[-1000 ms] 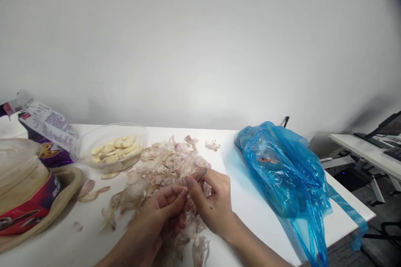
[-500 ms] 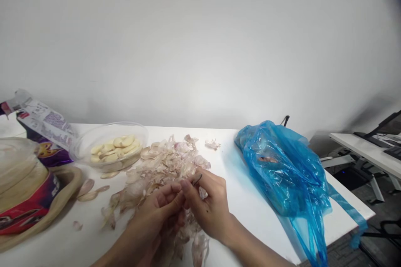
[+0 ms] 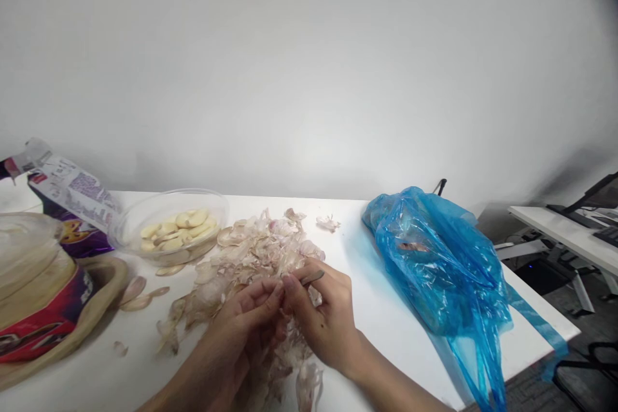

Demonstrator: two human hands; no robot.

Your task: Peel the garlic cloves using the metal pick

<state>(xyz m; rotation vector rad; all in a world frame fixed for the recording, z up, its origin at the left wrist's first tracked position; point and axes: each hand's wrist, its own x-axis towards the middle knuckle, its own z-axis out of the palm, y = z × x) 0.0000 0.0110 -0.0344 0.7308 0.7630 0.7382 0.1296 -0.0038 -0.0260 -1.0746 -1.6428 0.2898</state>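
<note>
My left hand (image 3: 248,325) is closed, its thumb and fingertips pinched together; whatever lies between them is hidden. Right beside it, my right hand (image 3: 321,315) grips a thin grey metal tool (image 3: 313,277), whose narrow end sticks out above the forefinger. The fingertips of both hands meet over a heap of papery garlic skins (image 3: 255,251). A clear oval plastic bowl (image 3: 120,236) stands beyond my left hand, with several peeled garlic cloves (image 3: 190,222) in it. Several unpeeled garlic cloves (image 3: 138,302) lie on the white table, left of the heap.
At the right lies a crumpled blue plastic bag (image 3: 434,264), its handles hanging toward the table's front edge. On the left are a large tub with a red label (image 3: 43,328) and a purple and white snack packet (image 3: 80,196). Another desk (image 3: 560,232) stands farther right.
The metal tool has turned in my right hand, so more of its end shows and points to the right. Both hands stay almost in the same place.
</note>
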